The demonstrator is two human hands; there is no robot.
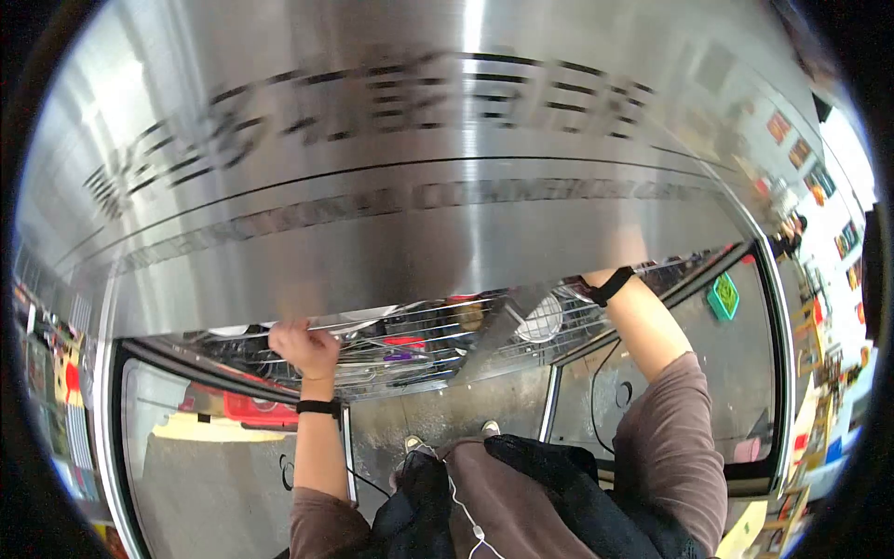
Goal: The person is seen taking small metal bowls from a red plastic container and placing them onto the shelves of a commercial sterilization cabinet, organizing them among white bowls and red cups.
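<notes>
A tall stainless-steel cabinet (372, 252) with large lettering stands close in front of me, its two glass doors swung outward. My left hand (305, 347) is closed at the left front of the wire rack (438, 345), just under the steel panel; what its fingers grip is hidden. My right forearm (652, 326), with a dark wristband (610, 285), reaches in at the right, and the panel's edge and shadow hide the fingers. Between my arms the rack holds a white round dish (540, 321), a red item (405, 344) and a purple item (402, 356).
The left glass door (214, 475) and right glass door (680, 391) flank my body. A red tray (256, 410) shows through the left door. A green basket (723, 296) and a pink container (748, 451) show at the right. My shoes (414, 443) stand on wet-looking floor.
</notes>
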